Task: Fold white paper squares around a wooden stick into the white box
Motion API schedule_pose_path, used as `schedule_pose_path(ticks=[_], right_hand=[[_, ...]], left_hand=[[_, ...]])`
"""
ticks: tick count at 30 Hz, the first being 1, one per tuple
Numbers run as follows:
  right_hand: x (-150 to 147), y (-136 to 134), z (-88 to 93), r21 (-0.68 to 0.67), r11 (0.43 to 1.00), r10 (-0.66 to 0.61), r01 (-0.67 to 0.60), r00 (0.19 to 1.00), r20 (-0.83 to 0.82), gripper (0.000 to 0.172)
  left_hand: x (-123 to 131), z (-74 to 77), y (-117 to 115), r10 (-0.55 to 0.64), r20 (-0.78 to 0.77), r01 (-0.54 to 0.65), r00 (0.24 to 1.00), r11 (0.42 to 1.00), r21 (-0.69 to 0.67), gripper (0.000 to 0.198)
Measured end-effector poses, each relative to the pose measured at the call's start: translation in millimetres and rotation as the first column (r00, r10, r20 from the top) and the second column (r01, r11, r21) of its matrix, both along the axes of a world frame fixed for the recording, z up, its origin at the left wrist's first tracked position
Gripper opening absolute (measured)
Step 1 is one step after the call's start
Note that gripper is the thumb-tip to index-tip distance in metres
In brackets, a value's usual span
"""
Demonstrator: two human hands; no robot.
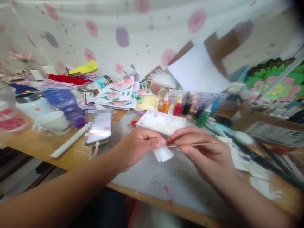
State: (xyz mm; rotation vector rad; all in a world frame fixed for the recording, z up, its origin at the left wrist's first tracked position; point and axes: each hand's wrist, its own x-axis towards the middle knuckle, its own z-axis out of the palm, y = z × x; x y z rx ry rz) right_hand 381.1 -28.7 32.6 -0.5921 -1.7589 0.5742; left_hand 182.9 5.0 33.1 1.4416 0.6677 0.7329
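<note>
Honestly, with the left hand (pixel 137 147) pinching the paper (pixel 163 154) and right hand (pixel 209 152) gripping the stick (pixel 199 144), gentle pressure probably works best.

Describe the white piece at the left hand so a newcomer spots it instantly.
On the wooden table, find the grey mat with a white box toward its far side. In front of that box, the white piece pokes out below the left hand. Unlike the white pieces inside the box, it's in a grip.
</note>
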Motion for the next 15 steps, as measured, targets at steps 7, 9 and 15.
schedule_pose_path(ticks=[7, 9, 15], right_hand=[[0.6, 2.1, -1.8, -0.029, 0.999, 0.012, -0.012, 1.000, -0.002, 0.019], [1.2, 3.0, -2.6, -0.026, 0.999, 0.020, -0.020, 1.000, 0.006, 0.020], [1.5, 4.2, -3.5, -0.035, 0.999, 0.034, -0.034, 0.999, 0.000, 0.019]], left_hand=[[2.5, 2.1, -2.1, 0.052, -0.033, -0.052, 0.998, 0.999, -0.002, 0.026], [2.9, 2.0, -2.2, 0.058, -0.033, -0.058, 0.998, 0.998, 0.003, 0.025], [1.8, 2.0, -2.3, 0.057, -0.100, -0.047, 0.993, 0.994, 0.100, 0.032]])
